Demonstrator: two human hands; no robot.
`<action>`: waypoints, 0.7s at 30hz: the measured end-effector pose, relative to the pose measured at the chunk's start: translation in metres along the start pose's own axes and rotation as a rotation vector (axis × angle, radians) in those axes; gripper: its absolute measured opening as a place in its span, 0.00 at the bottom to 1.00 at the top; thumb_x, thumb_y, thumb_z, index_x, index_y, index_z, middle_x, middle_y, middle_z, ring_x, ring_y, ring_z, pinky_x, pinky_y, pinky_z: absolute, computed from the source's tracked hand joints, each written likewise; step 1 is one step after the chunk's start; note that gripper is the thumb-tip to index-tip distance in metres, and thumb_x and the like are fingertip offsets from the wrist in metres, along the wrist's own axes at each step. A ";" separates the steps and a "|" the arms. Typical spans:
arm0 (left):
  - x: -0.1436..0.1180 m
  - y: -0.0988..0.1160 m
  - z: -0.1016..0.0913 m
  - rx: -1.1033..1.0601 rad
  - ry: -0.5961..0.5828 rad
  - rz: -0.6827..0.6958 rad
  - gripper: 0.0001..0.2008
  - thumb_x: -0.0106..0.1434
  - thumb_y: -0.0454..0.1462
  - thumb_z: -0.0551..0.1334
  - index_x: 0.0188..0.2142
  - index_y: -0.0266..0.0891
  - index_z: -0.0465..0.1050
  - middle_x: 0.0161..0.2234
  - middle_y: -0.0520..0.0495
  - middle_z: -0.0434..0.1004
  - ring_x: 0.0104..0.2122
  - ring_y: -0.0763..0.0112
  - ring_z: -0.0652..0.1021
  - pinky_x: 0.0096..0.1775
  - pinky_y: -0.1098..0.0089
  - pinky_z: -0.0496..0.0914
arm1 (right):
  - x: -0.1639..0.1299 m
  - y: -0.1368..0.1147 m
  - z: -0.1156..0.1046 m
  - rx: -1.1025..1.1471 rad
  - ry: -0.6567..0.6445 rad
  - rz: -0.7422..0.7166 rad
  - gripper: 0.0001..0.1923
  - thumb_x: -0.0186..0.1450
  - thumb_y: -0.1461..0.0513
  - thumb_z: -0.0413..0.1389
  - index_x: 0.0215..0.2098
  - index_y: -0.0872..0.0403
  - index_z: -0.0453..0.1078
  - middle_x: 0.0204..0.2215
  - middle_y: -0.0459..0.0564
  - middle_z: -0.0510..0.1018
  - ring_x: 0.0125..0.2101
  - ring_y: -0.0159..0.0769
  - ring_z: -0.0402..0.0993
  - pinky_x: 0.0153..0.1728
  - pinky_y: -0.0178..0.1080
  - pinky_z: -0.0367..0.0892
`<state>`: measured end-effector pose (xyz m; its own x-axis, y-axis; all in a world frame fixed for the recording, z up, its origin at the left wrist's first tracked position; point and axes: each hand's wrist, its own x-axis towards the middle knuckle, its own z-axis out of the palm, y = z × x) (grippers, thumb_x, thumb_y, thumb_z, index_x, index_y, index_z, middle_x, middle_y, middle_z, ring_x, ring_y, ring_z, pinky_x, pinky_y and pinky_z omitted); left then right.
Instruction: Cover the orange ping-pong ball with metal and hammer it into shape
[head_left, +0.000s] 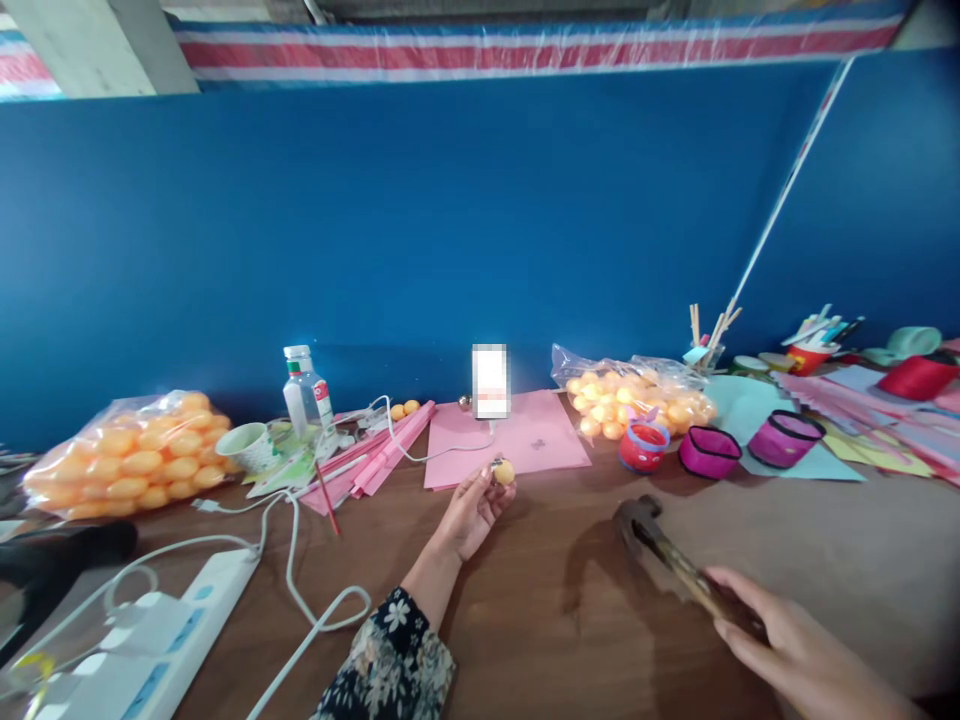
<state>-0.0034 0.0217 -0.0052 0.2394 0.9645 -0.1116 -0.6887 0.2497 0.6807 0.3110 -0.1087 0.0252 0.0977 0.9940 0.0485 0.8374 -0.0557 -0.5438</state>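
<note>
Two hands are working above the brown table [540, 610]. The left hand [471, 512] is rising from a floral sleeve [390, 665], its fingers [486, 478] pinching a small orange ball [503, 471] held just off the near edge of a pink sheet [525, 440]. The right hand [795, 650] is coming in from the lower right corner, fingers wrapping the handle of a hammer [660, 545], whose dark head is hovering over bare wood, well apart from the ball.

Between the two hands the table is lying open, a broad stretch of wood running toward the near edge. Along the blue wall the space is crowding: a bag of orange balls [127, 455] is sitting far left, a second bag [634, 395] is resting right of the pink sheet, and a water bottle [306, 395] is standing upright beside a paper cup [251, 445]. A red cup [643, 445] and two magenta tubs [709, 452] are lining up near the second bag. A white power strip [161, 640] and its cable are trailing across the lower left.
</note>
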 end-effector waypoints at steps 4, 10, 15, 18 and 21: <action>-0.001 0.001 0.003 0.025 0.013 -0.022 0.21 0.56 0.37 0.61 0.50 0.36 0.66 0.38 0.41 0.76 0.36 0.69 0.76 0.42 0.69 0.69 | -0.011 -0.019 0.009 0.391 -0.232 0.162 0.25 0.58 0.48 0.47 0.48 0.54 0.62 0.28 0.50 0.75 0.26 0.38 0.71 0.28 0.36 0.68; -0.005 0.000 0.000 0.145 -0.045 -0.042 0.21 0.55 0.36 0.62 0.49 0.39 0.67 0.36 0.44 0.76 0.33 0.71 0.76 0.37 0.69 0.70 | -0.012 -0.079 0.012 0.764 -0.342 0.112 0.24 0.64 0.49 0.42 0.54 0.50 0.52 0.26 0.44 0.65 0.24 0.31 0.63 0.25 0.34 0.63; -0.004 -0.002 -0.001 0.205 -0.060 -0.042 0.15 0.52 0.36 0.64 0.41 0.37 0.73 0.36 0.45 0.76 0.33 0.71 0.75 0.37 0.69 0.69 | -0.006 -0.104 0.009 0.835 -0.471 0.131 0.19 0.64 0.49 0.44 0.48 0.51 0.57 0.29 0.46 0.66 0.25 0.29 0.61 0.23 0.32 0.61; -0.002 -0.003 -0.001 0.194 -0.048 -0.031 0.15 0.49 0.34 0.67 0.38 0.38 0.74 0.38 0.46 0.76 0.34 0.72 0.75 0.39 0.70 0.67 | -0.002 -0.105 0.015 0.822 -0.428 0.077 0.16 0.65 0.50 0.43 0.45 0.51 0.58 0.28 0.45 0.65 0.24 0.28 0.60 0.23 0.32 0.60; -0.001 -0.005 -0.002 0.187 -0.069 -0.020 0.18 0.45 0.33 0.69 0.39 0.38 0.74 0.37 0.46 0.77 0.35 0.71 0.75 0.39 0.70 0.66 | 0.002 -0.106 0.023 0.837 -0.401 0.044 0.16 0.65 0.51 0.42 0.43 0.51 0.58 0.27 0.44 0.64 0.23 0.27 0.60 0.22 0.31 0.60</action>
<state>-0.0011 0.0197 -0.0101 0.3025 0.9497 -0.0813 -0.5456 0.2425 0.8022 0.2100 -0.0984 0.0640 -0.2040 0.9593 -0.1954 0.1610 -0.1640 -0.9732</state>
